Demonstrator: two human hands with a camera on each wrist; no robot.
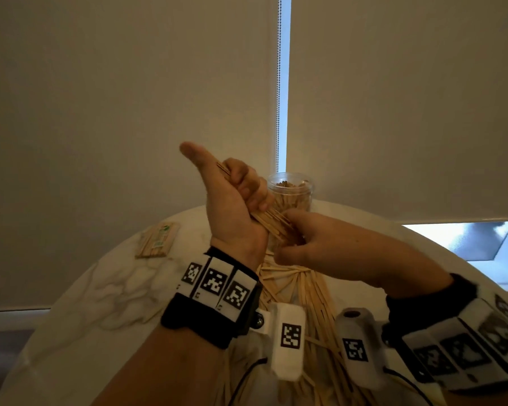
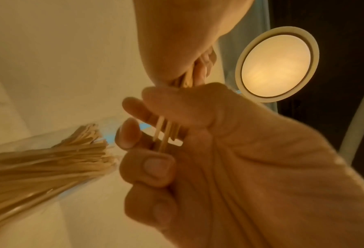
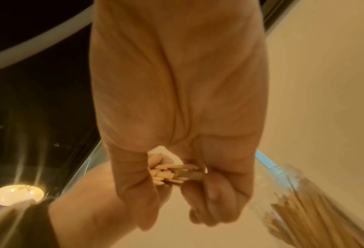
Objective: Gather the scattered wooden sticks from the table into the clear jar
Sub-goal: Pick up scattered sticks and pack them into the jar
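Left hand grips a bundle of wooden sticks above the table; right hand pinches its lower end. Clear jar behind, already well filled; many loose sticks remain below.

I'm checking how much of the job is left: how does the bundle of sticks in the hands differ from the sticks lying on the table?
The bundle of sticks is lifted off the table, slanted in front of the clear jar; the loose sticks lie flat on the table. The bundle is aligned, gripped by the left hand and right hand; the loose ones are fanned and crossed. Both are pale, thin wood.
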